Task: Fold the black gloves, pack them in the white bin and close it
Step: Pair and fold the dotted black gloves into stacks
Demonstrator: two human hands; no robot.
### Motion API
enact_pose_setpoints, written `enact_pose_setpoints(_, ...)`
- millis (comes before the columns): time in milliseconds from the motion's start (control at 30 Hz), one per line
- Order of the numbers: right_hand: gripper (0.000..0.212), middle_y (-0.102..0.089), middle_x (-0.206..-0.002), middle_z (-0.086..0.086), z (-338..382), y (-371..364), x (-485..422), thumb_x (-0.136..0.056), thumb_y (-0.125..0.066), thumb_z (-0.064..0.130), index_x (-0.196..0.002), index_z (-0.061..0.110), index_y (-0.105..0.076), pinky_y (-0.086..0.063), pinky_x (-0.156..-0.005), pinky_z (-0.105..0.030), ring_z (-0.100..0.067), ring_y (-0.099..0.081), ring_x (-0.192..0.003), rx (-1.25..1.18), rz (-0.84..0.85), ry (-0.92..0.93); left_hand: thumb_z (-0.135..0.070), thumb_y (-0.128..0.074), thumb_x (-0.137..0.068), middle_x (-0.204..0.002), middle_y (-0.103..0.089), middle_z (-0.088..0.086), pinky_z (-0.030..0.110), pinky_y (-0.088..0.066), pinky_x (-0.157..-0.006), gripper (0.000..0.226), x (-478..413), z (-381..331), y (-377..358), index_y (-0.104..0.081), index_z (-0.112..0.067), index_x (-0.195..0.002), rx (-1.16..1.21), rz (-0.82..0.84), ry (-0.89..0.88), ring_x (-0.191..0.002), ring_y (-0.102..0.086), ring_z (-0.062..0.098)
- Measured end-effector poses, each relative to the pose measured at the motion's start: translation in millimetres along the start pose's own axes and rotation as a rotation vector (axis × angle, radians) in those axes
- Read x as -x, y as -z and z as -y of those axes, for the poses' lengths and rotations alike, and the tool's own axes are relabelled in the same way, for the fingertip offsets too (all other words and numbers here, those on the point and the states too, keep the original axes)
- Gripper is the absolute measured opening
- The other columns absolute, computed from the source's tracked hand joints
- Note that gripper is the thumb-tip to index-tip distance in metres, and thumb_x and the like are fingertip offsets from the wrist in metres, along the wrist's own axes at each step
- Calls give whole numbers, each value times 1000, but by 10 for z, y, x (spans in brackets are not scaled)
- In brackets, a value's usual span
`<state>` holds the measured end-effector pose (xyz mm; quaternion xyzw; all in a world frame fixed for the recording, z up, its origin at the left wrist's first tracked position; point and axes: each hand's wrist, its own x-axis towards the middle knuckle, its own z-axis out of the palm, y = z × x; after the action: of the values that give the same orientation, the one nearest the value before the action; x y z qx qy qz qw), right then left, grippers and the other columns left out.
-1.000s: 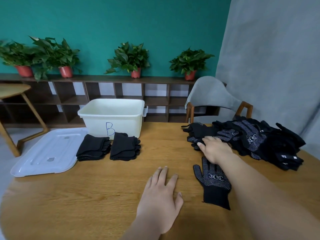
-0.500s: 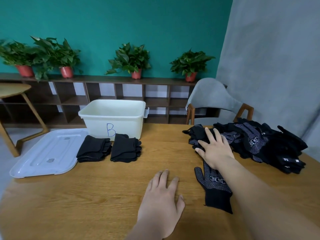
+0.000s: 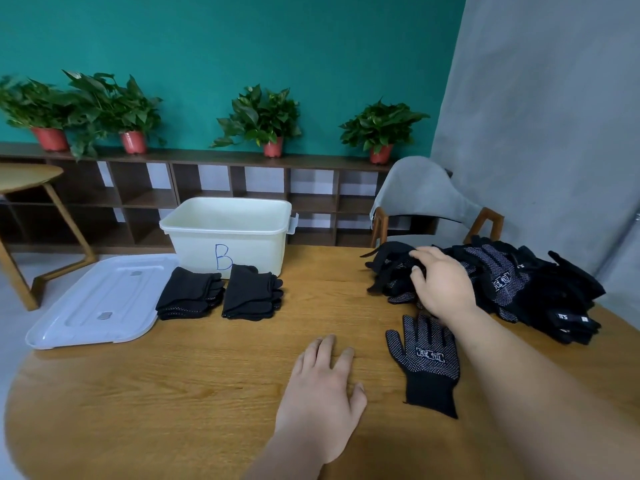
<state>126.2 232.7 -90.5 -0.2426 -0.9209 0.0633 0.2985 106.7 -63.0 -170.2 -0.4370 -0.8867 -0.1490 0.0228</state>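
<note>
Two folded stacks (image 3: 188, 294) are waiting by the white bin (image 3: 225, 237) as I am seeing the right hand (image 3: 441, 289), flat moments ago, apparently pinching the next glove (image 3: 389, 268) off the loose pile (image 3: 540, 289), left hand (image 3: 322, 379) lying flat.

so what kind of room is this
Likely a staged studio or office room: a wooden table, a grey chair, a low shelf topped with potted plants, and a grey backdrop.

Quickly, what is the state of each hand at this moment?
Left hand: open, flat on the table, holding nothing.
Right hand: closed on a black glove in the pile.
</note>
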Motion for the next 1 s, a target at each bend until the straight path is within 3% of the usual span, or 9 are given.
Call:
enact_pose_setpoints(100,34,-64,-138,9,90,264,-19,-98,-63,20,-131,23,-70,-52,-101,-38,-21,-63,-118,-110,-75,32,-57,-24,-107,-174,-4,-1,42,-9,-132,63,16,-1,-5,-20,-34,-165,2,-9,-4,-160,-1,22)
enact_pose_setpoints(233,35,-68,-128,11,193,541,-134,-94,-69,10,-125,25,-72,-53,-101,-37,-16,-64,-111,-305,-227,35,-55,-25,-107,-174,-8,-1,41,-12,-131,62,44,-7,10,-23,-33,-165,3,-28,-9,-159,-4,21)
enact_pose_setpoints(367,35,-71,-116,5,182,770,-169,-95,-71,13,-128,25,-72,-46,-99,-26,-16,-62,-97,-369,-351,-172,-54,-27,-107,-173,-8,-2,39,-14,-131,61,43,-10,30,-24,-33,-164,12,-37,-15,-159,-5,21)
enact_pose_setpoints(467,40,-74,-115,-15,-143,688,-44,-92,-69,9,-130,22,-71,-55,-94,-39,-38,-70,-101,-97,-124,-382,-53,-27,-107,-173,-9,-1,38,-13,-131,60,37,-14,29,-24,-33,-164,8,-47,-9,-159,-6,21)
enact_pose_setpoints(533,42,-72,-116,-15,-382,578,160,-89,-63,7,-125,27,-73,-59,-86,-42,-39,-70,-104,241,128,-456,-53,-26,-107,-173,-9,-1,39,-13,-131,61,42,-16,28,-24,-33,-164,9,-46,-9,-159,-6,21)
enact_pose_setpoints(600,38,-73,-110,-10,-562,512,329,-89,-64,10,-120,30,-73,-58,-79,-39,-36,-70,-101,365,201,-458,-53,-26,-108,-173,-9,-1,40,-13,-131,61,44,-20,34,-23,-33,-165,13,-47,-7,-159,-6,21)
enact_pose_setpoints(800,35,-77,-97,12,-597,654,361,-90,-80,26,-124,33,-72,-57,-91,-37,-20,-71,-102,-124,80,-346,-54,-26,-108,-172,-10,-2,39,-15,-130,61,54,-6,28,-24,-32,-165,15,-61,-6,-158,-8,20)
enact_pose_setpoints(900,38,-76,-89,9,-292,969,276,-89,-84,25,-124,34,-72,-56,-84,-30,-9,-71,-88,-416,50,-239,-54,-29,-108,-172,-11,-2,37,-15,-130,61,60,-15,36,-24,-32,-164,39,-70,2,-157,-9,19)
enact_pose_setpoints(1000,31,-67,-71,14,29,1256,188,-90,-83,23,-117,35,-74,-51,-68,-11,6,-65,-67,-625,101,-182,-55,-31,-107,-171,-12,-4,36,-17,-129,61,60,-12,26,-24,-33,-163,66,-84,4,-156,-10,17)
